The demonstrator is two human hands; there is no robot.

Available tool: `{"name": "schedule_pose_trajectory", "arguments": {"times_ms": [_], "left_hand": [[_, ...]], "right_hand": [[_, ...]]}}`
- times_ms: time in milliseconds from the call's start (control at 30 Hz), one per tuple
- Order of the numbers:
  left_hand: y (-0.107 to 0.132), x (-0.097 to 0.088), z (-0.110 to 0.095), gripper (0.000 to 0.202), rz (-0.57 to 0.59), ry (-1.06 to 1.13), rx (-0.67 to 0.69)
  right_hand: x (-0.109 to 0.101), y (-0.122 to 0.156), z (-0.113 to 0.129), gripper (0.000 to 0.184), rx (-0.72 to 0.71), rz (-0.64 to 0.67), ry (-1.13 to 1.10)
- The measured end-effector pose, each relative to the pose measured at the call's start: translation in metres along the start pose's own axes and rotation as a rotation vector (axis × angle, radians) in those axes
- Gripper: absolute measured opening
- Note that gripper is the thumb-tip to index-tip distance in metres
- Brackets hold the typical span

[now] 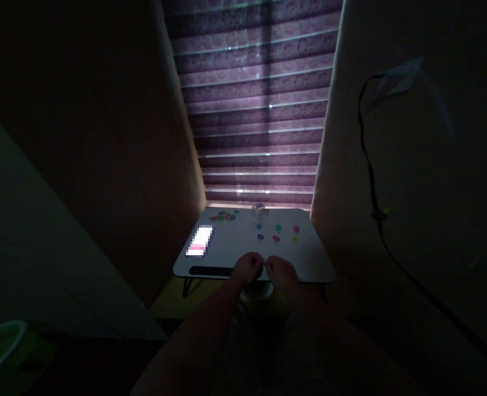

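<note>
In a dim room, my left hand (248, 268) and my right hand (281, 273) meet over the near edge of a small white folding table (309, 258). Both hands have fingers curled and pinched together, fingertips nearly touching each other; whatever they hold is too small to make out. Beyond them on the table lie several small coloured beads (277, 232), spaced apart. A heap of coloured beads (223, 216) lies at the far left. A small clear container (259, 209) stands at the far edge.
A lit phone (199, 241) lies on the table's left side. Striped window blinds (255, 110) hang behind the table. A black cable (371, 181) runs down the right wall. A pale green tub (0, 346) sits at the lower left.
</note>
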State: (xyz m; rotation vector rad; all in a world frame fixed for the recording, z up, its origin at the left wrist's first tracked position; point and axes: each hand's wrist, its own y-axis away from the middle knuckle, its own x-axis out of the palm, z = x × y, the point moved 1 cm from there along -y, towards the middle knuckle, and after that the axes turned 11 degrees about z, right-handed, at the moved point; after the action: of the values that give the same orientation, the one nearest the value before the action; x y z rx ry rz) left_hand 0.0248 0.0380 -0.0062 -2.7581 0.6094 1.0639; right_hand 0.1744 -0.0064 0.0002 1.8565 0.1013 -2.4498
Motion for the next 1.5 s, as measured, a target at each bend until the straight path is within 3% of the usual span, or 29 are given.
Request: {"name": "schedule_pose_trajectory", "arguments": {"times_ms": [233,400,833,1033,1267,1500], "left_hand": [[0.001,0.003,0.002,0.015,0.032,-0.032,-0.035],[-0.005,0.002,0.002,0.025,0.056,-0.069,-0.024],[-0.016,-0.009,-0.003,0.020,0.155,-0.219,0.220],[-0.021,-0.010,-0.002,0.033,0.105,-0.222,0.234],[-0.018,-0.012,0.001,0.015,0.127,-0.154,0.323],[-0.020,-0.013,-0.001,0.022,0.131,-0.163,0.302]], "right_hand": [[0.007,0.005,0.003,0.020,0.025,-0.035,0.015],[0.001,0.000,-0.002,0.021,-0.050,-0.016,0.011],[0.014,-0.011,-0.022,0.023,-0.233,-0.111,-0.142],[0.015,-0.022,-0.035,0.025,-0.257,-0.133,-0.165],[0.014,-0.033,-0.038,0.025,-0.280,-0.125,-0.206],[0.017,-0.043,-0.044,0.024,-0.262,-0.085,-0.233]]}}
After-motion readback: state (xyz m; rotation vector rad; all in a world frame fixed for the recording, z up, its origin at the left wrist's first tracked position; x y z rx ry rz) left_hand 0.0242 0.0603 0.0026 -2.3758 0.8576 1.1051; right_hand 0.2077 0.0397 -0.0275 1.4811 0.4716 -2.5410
